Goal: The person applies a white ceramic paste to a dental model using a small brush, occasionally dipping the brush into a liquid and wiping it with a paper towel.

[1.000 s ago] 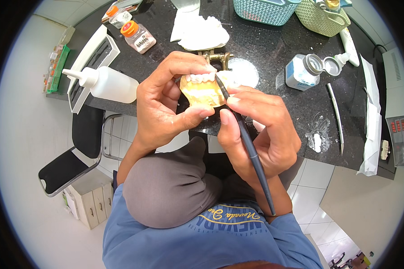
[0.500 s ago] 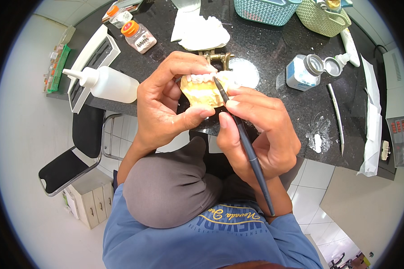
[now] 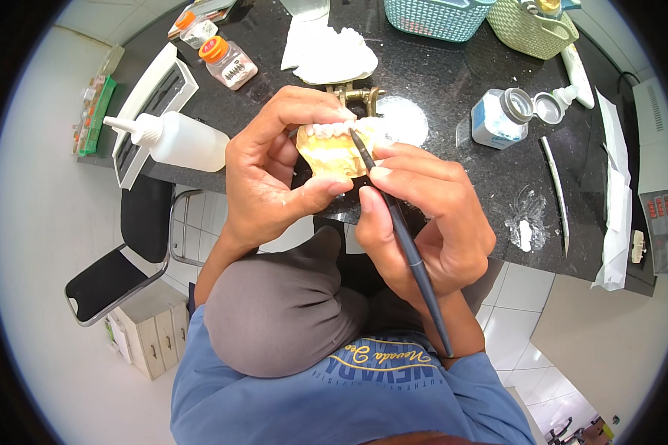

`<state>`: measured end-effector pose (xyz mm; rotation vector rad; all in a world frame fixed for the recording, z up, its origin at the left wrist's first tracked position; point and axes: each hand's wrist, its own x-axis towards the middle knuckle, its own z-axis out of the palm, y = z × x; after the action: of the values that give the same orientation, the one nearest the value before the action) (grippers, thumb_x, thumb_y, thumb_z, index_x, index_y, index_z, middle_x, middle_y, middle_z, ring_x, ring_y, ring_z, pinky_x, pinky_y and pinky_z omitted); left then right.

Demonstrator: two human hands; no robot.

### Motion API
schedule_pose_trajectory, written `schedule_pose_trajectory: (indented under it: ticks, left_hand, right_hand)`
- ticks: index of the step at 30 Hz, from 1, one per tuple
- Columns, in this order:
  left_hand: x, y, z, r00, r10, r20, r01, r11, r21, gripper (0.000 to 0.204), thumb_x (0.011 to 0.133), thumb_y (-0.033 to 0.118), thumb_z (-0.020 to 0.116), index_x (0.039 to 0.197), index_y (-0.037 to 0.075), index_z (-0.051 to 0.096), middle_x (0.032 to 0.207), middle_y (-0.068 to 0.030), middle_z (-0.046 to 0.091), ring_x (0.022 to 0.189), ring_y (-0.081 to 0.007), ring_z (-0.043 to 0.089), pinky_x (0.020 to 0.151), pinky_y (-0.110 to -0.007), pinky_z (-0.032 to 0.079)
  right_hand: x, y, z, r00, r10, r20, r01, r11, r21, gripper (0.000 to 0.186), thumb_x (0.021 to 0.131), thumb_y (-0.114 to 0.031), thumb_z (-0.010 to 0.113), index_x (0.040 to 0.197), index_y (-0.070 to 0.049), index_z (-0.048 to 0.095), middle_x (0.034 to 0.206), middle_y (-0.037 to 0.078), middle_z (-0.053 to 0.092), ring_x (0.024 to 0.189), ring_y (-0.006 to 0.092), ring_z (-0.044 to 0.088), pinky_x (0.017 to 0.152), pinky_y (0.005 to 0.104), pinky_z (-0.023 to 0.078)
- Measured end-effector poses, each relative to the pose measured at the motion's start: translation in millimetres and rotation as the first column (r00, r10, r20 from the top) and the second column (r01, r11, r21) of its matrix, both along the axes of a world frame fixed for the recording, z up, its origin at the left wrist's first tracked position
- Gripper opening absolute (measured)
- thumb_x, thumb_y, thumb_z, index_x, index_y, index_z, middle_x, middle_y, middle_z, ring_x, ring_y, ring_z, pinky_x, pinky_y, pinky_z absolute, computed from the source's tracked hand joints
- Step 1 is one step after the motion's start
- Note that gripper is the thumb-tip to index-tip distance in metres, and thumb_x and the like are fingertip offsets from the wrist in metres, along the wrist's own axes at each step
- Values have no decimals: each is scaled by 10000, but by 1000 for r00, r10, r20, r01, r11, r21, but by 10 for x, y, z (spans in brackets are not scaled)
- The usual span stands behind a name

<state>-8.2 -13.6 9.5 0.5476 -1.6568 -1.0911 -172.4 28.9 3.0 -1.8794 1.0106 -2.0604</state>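
My left hand is closed on a yellow dental cast with a row of white teeth along its upper edge. The thumb presses the cast's lower front, and the fingers curl over its top left. In my right hand is a slim dark pen-like tool, pinched between thumb and fingers. Its narrow tip touches or nearly touches the teeth near the middle of the row; the exact contact is too small to tell. The fingers of my right hand rest close against the cast's right side.
Beyond the cast are a brass hinged frame and crumpled white tissue. A squeeze bottle and orange-capped jars stand left. Rightward are an open powder jar, a pointed white tool, white powder and baskets.
Almost nothing differs. Both hands, the cast and the dark tool keep the same pose, with only a very slight shift of the whole scene.
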Motion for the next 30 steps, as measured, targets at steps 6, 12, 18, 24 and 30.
schedule_pose_trajectory:
  ticks: [6,12,18,24,30]
  left_hand:
    - [9,-6,-8,1000,1,6,-1,1000,-12,494,731,107,810,1134,-47,569,1135,-142,536,1080,-176,555,925,-283,464]
    - [2,-4,-5,1000,-6,-5,6,1000,-4,490,736,108,805,1136,-49,568,1136,-139,536,1078,-172,557,922,-280,466]
    - [3,0,-9,1000,-9,-10,9,1000,0,490,738,98,802,1137,-55,564,1137,-140,536,1079,-173,557,923,-283,467]
    - [8,-8,-19,1000,-12,-15,12,1000,-10,493,736,97,803,1138,-56,563,1137,-140,536,1079,-174,557,926,-284,465]
    - [0,-4,-11,1000,-8,-4,8,1000,-6,495,736,106,806,1137,-55,564,1134,-139,537,1079,-173,556,928,-285,463]
  right_hand:
    - [-24,64,22,998,65,-18,-64,996,68,210,727,81,698,915,41,613,874,161,664,856,276,685,813,418,563]
    - [-30,71,27,998,63,-20,-61,994,87,207,729,82,697,915,42,614,874,160,664,864,272,681,816,417,562]
    - [3,0,-1,1000,-1,15,1,1000,-5,215,667,31,751,853,1,647,775,136,655,744,266,692,644,327,570]
    - [-1,-11,10,1000,7,-14,-8,1000,-13,217,667,34,751,855,1,649,782,135,656,753,267,693,649,327,572]
    - [-4,12,-6,1000,0,24,-1,1000,11,212,666,38,749,851,0,654,785,133,656,762,266,693,652,326,572]
